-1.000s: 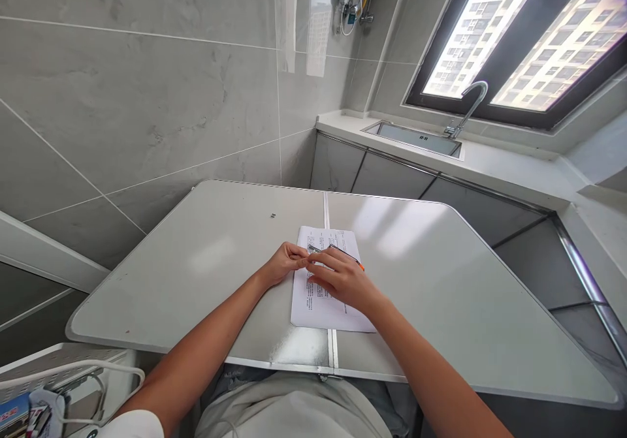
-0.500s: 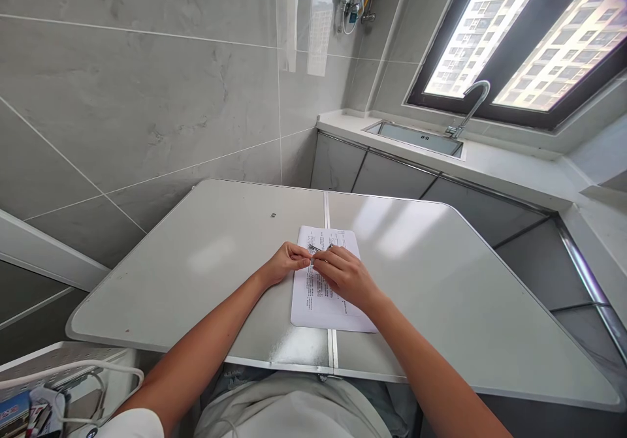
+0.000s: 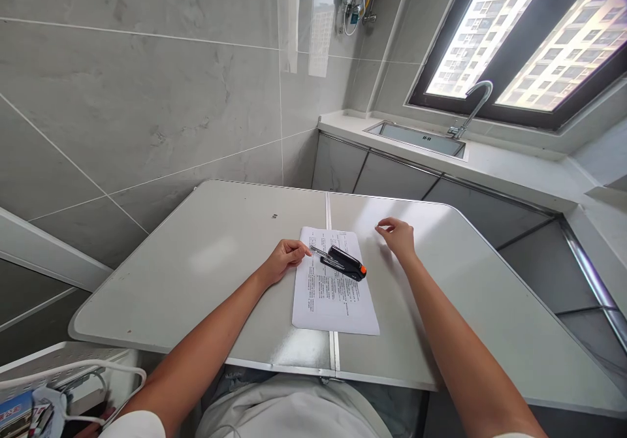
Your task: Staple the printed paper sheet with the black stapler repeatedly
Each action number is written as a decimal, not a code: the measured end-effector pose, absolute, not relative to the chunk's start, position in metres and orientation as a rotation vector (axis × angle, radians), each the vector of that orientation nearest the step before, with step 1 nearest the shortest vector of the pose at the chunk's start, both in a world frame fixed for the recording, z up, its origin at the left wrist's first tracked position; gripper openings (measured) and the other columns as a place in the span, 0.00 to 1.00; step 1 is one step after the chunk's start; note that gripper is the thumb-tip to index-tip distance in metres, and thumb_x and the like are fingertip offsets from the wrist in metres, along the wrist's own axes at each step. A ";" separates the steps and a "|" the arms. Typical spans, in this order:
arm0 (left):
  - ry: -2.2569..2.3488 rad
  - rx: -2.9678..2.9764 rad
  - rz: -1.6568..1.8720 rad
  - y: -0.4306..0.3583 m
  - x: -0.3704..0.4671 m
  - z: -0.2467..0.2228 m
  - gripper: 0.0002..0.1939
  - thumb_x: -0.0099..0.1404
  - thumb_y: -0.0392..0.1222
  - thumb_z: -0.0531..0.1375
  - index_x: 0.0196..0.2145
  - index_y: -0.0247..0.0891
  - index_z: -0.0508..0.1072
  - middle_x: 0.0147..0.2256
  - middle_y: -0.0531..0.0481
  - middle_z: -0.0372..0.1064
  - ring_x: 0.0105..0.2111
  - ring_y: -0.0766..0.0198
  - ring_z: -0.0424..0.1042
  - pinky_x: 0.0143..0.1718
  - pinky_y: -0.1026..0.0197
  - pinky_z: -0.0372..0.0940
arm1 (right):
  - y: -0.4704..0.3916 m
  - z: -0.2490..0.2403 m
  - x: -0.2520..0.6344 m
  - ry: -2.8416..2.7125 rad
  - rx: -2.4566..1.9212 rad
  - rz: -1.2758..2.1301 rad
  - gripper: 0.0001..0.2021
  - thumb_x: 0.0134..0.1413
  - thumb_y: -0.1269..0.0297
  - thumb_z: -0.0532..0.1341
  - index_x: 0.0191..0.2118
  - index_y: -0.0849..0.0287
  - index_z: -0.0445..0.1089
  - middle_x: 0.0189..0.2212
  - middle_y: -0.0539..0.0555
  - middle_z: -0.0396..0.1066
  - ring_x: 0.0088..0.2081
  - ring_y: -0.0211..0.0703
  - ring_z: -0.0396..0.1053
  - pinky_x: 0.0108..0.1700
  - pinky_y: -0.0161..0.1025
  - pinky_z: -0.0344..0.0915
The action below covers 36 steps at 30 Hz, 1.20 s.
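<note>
A black stapler (image 3: 345, 263) with an orange spot at its rear end lies slantwise on the printed sheets (image 3: 337, 314). Its metal tray (image 3: 318, 250) sticks out toward the left. My left hand (image 3: 284, 262) is closed at the left edge of the paper, its fingertips pinching the tip of that tray. Away to the right of the stapler, above the bare tabletop, my right hand (image 3: 398, 237) has thumb and forefinger pressed together. A tiny pale bit seems to show at those fingertips, too small to name.
Small dark staple-like pieces (image 3: 274, 216) lie on the folding table (image 3: 196, 275) beyond the left hand. A metal-edged seam (image 3: 334, 353) runs across the tabletop under the paper. At lower left stands a white basket (image 3: 122, 359) with a cable and packages. A sink counter (image 3: 514, 164) lies behind.
My right hand has left the stapler and moved right and away from me, so the stapler now shows fully on the paper. The left hand has stayed near the tray's end.
</note>
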<state>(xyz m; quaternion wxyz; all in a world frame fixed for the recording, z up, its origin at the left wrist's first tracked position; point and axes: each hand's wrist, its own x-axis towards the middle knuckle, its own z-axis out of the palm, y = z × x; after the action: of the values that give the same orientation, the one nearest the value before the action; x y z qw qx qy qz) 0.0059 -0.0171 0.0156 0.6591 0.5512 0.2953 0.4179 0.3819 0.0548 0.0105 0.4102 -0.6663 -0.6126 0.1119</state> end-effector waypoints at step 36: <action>1.876 2.171 0.801 0.090 -0.042 -0.015 0.16 0.69 0.30 0.54 0.47 0.39 0.79 0.53 0.39 0.74 0.55 0.47 0.65 0.54 0.49 0.62 | -0.017 0.004 0.327 -1.313 -1.504 0.432 0.10 0.54 0.55 0.62 0.31 0.56 0.73 0.20 0.47 0.65 0.24 0.41 0.66 0.32 0.39 0.64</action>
<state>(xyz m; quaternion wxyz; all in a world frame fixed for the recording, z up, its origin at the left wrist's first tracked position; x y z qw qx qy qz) -0.0420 0.0903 -0.0148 0.0815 0.7264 0.6276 0.2679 0.3270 -0.0166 0.0042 0.5222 -0.6278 -0.5483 0.1804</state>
